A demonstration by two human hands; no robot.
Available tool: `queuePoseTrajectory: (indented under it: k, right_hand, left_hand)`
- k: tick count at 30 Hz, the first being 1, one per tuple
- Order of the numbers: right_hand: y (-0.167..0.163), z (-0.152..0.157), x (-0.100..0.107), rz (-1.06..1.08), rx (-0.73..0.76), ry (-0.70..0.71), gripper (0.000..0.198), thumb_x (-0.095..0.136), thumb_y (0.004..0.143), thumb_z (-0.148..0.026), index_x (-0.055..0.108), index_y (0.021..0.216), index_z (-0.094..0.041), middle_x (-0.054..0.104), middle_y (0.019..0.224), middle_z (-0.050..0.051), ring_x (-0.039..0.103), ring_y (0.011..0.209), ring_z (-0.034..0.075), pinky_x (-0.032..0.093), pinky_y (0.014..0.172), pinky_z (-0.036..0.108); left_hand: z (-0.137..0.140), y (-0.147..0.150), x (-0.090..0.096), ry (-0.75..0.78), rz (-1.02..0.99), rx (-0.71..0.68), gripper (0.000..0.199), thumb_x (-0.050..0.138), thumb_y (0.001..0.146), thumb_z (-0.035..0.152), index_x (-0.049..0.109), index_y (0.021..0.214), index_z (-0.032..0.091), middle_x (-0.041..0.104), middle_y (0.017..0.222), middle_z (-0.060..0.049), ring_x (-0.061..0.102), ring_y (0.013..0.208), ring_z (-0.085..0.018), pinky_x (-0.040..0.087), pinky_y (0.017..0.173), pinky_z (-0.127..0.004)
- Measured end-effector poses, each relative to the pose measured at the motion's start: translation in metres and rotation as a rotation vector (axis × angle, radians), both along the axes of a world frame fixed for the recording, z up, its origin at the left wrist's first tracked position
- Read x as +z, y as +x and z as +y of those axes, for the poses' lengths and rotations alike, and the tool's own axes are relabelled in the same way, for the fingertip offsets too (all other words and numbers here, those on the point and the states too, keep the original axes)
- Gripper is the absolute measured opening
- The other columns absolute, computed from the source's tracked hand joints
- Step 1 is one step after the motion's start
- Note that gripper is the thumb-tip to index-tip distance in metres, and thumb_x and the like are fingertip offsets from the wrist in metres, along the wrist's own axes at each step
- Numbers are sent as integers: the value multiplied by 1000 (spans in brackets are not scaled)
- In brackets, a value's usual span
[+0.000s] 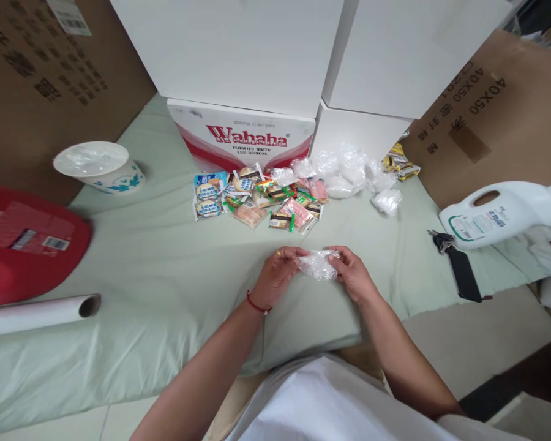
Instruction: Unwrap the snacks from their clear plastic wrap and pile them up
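Note:
A crumpled clear plastic bag (320, 264) is stretched between my two hands, low over the front of the cloth-covered table. My left hand (279, 274), with a red string bracelet at the wrist, pinches its left end. On the right end, my right hand (351, 272) has thumb and fingers closed. Beyond the hands lies a pile of small wrapped snacks (275, 199), with blue biscuit packets (209, 195) at its left. Several more crumpled clear bags (346, 171) are heaped to the right of the snacks, against the white boxes.
A Wahaha carton (248, 133) backs the snacks. On the left are a paper tub (98, 168) holding clear plastic, a red container (32, 245) and a white roll (37, 312). A white detergent bottle (500, 214), keys (441, 240) and a black phone-like object (463, 275) lie right.

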State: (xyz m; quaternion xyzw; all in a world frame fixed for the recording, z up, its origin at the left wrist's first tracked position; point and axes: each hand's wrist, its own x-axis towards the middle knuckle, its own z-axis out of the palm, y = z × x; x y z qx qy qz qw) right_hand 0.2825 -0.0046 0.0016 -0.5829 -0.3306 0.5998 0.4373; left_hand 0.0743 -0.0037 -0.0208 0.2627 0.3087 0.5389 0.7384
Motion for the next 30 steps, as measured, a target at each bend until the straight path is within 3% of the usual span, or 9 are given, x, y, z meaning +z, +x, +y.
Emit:
queuePoseTrajectory:
  k: [6, 10, 12, 15, 17, 20, 24, 27, 30]
  right_hand:
    - [2, 8, 6, 126, -68, -9, 46, 97, 58, -48, 64, 72, -20, 42, 56, -8, 25, 48, 5, 14, 42, 21]
    - [-1, 8, 5, 111, -54, -3, 44, 96, 59, -48, 65, 74, -20, 45, 57, -7, 28, 48, 5, 17, 42, 20]
    - [-3, 6, 5, 73, -10, -11, 43, 95, 61, -50, 67, 75, -20, 46, 57, -7, 29, 48, 5, 16, 42, 21]
    - [-7, 3, 5, -1, 61, -15, 43, 94, 64, -54, 68, 75, -20, 45, 54, -7, 29, 46, 6, 17, 42, 22]
    - [-9, 3, 6, -21, 88, 3, 44, 93, 65, -55, 69, 75, -20, 48, 55, -6, 32, 48, 7, 21, 43, 22]
    - [-10, 5, 8, 16, 60, 3, 44, 94, 64, -54, 69, 79, -21, 50, 59, -6, 33, 49, 7, 21, 43, 21]
    - [-9, 7, 6, 104, 0, -44, 48, 96, 61, -52, 67, 85, -21, 43, 57, -9, 22, 47, 4, 11, 42, 20]
    - [-12, 0, 3, 114, -14, -57, 51, 95, 62, -55, 63, 81, -21, 43, 57, -9, 19, 46, 4, 10, 42, 20]
    - [-23, -13, 3, 48, 66, -58, 53, 86, 70, -68, 60, 78, -22, 49, 61, -6, 26, 47, 6, 15, 41, 20]
  left_hand:
    - [6, -7, -7, -39, 72, 103, 35, 89, 70, 33, 58, 78, 19, 69, 108, -4, 65, 96, -17, 53, 85, -30]
    - [3, -8, -13, 253, 421, 244, 56, 87, 69, 30, 62, 119, 25, 60, 137, -9, 56, 130, -26, 50, 103, -39]
    - [0, -8, -11, 476, 684, 300, 66, 85, 73, 32, 60, 134, 28, 52, 151, -11, 45, 144, -31, 39, 118, -48]
    - [-5, -7, -6, 754, 989, 342, 43, 81, 81, 37, 71, 123, 30, 57, 150, -9, 37, 150, -34, 22, 127, -56]
    - [-9, -6, -3, 830, 1053, 308, 18, 74, 88, 35, 76, 105, 30, 68, 131, -7, 47, 142, -33, 27, 124, -54]
    - [-13, -4, -2, 750, 1020, 324, 13, 60, 98, 32, 71, 93, 26, 71, 102, -6, 63, 110, -26, 45, 103, -43]
    - [-12, -5, -6, 408, 955, 460, 21, 51, 103, 39, 59, 92, 24, 60, 82, -1, 56, 78, -19, 45, 77, -33]
    - [-10, -6, -8, 270, 949, 501, 22, 50, 103, 40, 55, 90, 24, 53, 75, 2, 49, 68, -17, 41, 70, -31]
    - [-10, -6, -7, 349, 1029, 550, 18, 55, 101, 37, 55, 88, 23, 57, 82, -1, 53, 75, -19, 43, 75, -32]
